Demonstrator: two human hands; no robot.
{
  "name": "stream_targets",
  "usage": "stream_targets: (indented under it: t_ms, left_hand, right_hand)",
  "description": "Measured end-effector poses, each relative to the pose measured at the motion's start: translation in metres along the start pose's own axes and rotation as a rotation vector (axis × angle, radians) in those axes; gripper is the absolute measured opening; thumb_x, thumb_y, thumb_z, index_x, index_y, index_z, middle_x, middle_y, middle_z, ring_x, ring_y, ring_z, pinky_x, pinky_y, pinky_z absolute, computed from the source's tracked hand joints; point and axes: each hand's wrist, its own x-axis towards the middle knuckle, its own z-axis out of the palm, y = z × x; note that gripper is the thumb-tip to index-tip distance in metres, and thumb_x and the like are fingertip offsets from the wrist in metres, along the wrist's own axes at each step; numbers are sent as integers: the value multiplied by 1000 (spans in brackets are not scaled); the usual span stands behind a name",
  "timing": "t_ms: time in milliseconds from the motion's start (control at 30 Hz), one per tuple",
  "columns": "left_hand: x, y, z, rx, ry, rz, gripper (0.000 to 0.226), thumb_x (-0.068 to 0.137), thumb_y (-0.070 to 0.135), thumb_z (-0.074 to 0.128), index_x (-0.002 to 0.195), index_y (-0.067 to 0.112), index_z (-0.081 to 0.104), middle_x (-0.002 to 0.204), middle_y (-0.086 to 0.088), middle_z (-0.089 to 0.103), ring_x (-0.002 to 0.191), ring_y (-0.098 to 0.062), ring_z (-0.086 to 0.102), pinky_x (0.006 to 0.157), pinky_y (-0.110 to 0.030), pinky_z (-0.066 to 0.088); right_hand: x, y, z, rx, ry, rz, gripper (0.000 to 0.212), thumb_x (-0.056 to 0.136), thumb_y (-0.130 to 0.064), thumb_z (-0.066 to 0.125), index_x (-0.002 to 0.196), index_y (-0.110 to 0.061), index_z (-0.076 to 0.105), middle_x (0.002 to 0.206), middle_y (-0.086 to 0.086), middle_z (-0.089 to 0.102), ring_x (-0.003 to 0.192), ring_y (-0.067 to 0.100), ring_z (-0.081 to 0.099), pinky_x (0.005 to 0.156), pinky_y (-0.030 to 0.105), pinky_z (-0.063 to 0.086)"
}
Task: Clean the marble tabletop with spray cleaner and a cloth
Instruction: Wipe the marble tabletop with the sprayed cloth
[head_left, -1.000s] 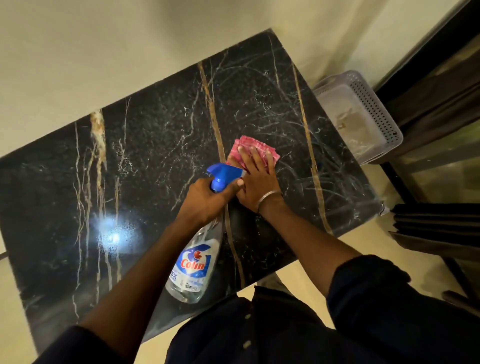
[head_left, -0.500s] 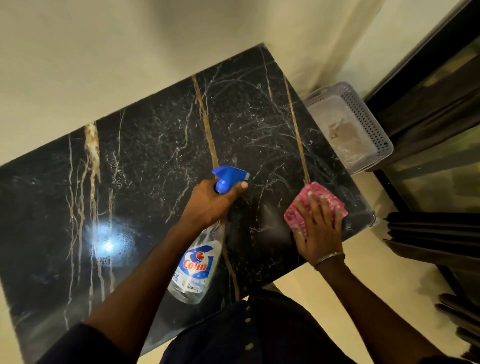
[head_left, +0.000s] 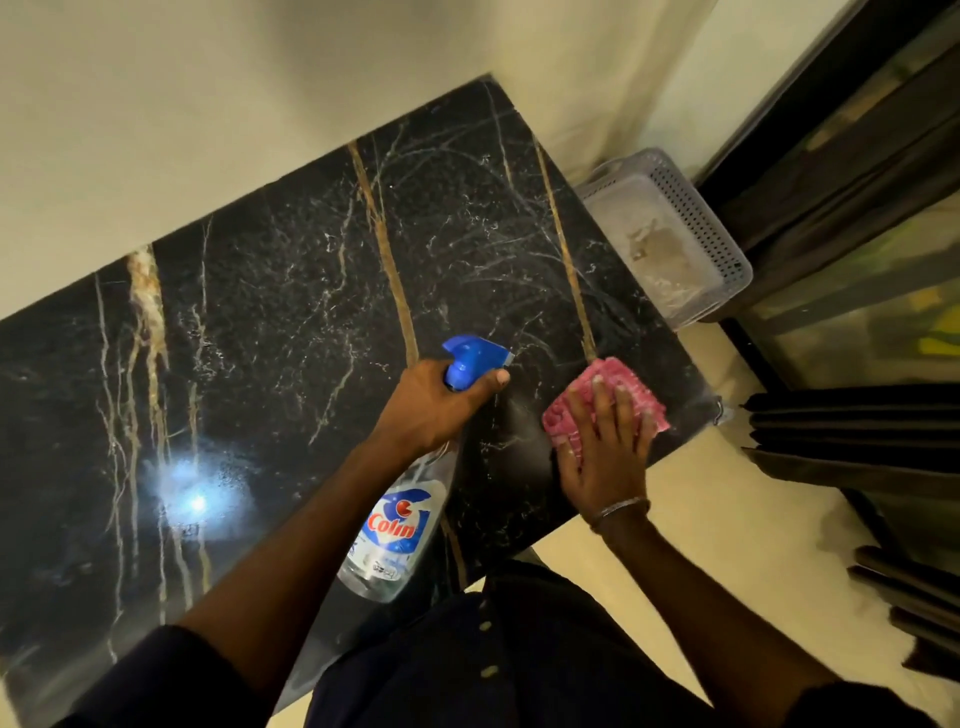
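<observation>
I am standing at the near edge of the black marble tabletop (head_left: 291, 312), which is running with gold and white veins and catching a bright glare of light on its near left part. My left hand (head_left: 434, 405) is wrapped tight around the neck of the Colin spray bottle (head_left: 395, 530), my fingers closed just below the blue trigger head (head_left: 472, 358), with my forefinger lying along its underside. The bottle is hanging tilted, its clear body and blue and red label pointing back toward me and its nozzle facing right, toward the cloth. Whether the bottle is touching the stone, I cannot tell.

My right hand (head_left: 605, 447) is lying flat, fingers spread and pressing down on the pink cloth (head_left: 605, 397), not pinching it. The cloth is folded into a small pad and is sitting on the marble near the right corner of the near edge, just beside the right-hand gold vein. A thin metal bangle (head_left: 621, 508) is sitting on that wrist, and dark sleeves are covering both my upper arms.

Past the right end of the tabletop, a pale perforated plastic basket (head_left: 696, 223) is standing on the floor against the cream wall (head_left: 260, 104). Farther right, dark glass doors (head_left: 857, 208) are showing dim reflections.
</observation>
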Motion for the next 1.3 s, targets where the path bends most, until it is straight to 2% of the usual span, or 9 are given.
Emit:
stream_targets:
  t_ms: [233,300,467,633,733,933,1067,1167,1300]
  left_hand:
    - [3,16,16,28,-24,45,39,85,53,64,71,17,62,60,0,62,48,-1,55,47,-11,40]
    - [3,18,15,24,-44,27,40,85,54,63,79,15,65,68,-3,67,54,-3,59,50,-14,44]
    - [2,21,8,-14,-42,12,30,87,50,61,87,20,64,76,0,67,64,-4,62,57,-16,46]
    - [0,18,2,-49,5,-4,33,88,49,61,94,17,65,87,-6,71,77,-16,68,66,-21,51]
    - [0,13,0,-61,22,-21,34,87,50,62,92,16,65,85,-8,71,74,-16,68,64,-20,52]
    - [-2,7,-7,-16,136,-54,40,84,55,64,77,16,65,67,0,69,58,-7,63,55,-18,47]
    - [2,5,-13,-13,140,-81,35,85,53,64,71,21,59,57,7,60,48,1,55,50,-12,40]
    - [4,3,-16,-10,171,-85,41,83,56,65,69,18,60,56,6,60,47,1,54,50,-15,41]
    - [5,2,-21,-28,123,-74,38,87,53,61,82,16,64,68,2,66,58,-3,61,57,-18,47]
  right_hand:
    - [-23,8,13,-94,-105,-469,65,97,-51,35,156,-29,17,165,5,8,152,30,3,117,63,6]
    - [-14,39,3,-116,-66,-371,66,97,-48,37,156,-29,15,164,8,13,151,32,5,116,64,11]
    - [23,107,-31,-25,71,168,62,97,-43,38,151,-19,21,157,16,30,145,38,24,116,62,20]
    - [39,76,-25,-26,49,330,65,96,-46,23,154,-16,22,160,16,22,148,39,16,118,61,12]
    - [43,42,-17,-18,-26,174,66,96,-48,21,156,-22,13,163,15,13,149,39,9,117,63,14]
    - [20,-66,19,-32,-165,-512,71,95,-46,38,157,-26,9,164,9,-2,151,35,0,115,62,14]
    - [28,-65,22,-62,-210,-856,70,95,-46,44,155,-26,14,164,7,3,152,31,0,119,57,5]
    - [58,-29,13,-186,-192,-848,75,92,-51,43,157,-32,11,165,6,2,152,31,-2,119,57,1]
    - [114,22,-17,-148,-61,-475,77,88,-46,51,156,-29,19,164,7,15,150,32,12,118,58,11]
